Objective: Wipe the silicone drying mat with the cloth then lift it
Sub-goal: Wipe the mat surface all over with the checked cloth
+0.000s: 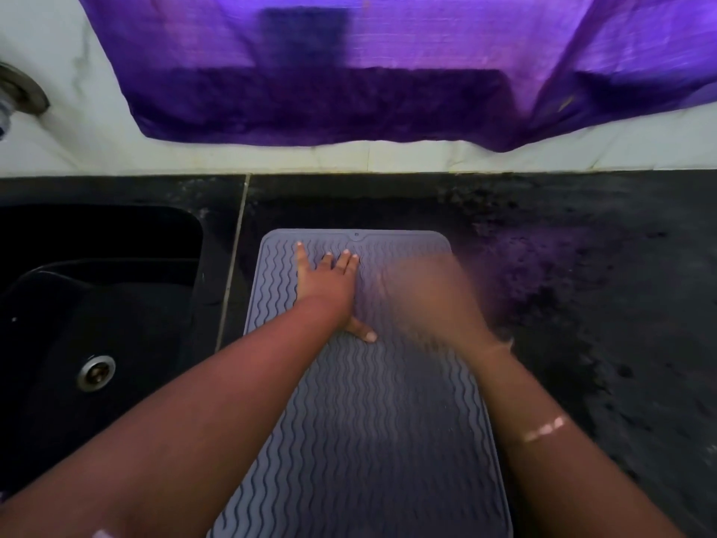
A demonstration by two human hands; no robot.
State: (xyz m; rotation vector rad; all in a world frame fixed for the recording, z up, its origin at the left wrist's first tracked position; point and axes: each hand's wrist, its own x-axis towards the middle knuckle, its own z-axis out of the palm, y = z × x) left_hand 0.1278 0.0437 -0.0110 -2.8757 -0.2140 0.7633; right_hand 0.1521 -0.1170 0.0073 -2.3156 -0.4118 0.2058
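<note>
A grey silicone drying mat [372, 413] with wavy ridges lies lengthwise on the black countertop [582, 304]. My left hand [328, 283] rests flat on the mat's far left part, fingers spread, thumb pointing right. My right hand [430, 297] is over the mat's far right part and is heavily blurred by motion. I cannot tell whether it holds anything. No cloth can be made out in either hand.
A black sink [97, 312] with a metal drain [96, 372] lies left of the mat. A purple curtain [388, 71] hangs over the white tiled wall behind. A metal tap fitting [23, 91] sits at the far left.
</note>
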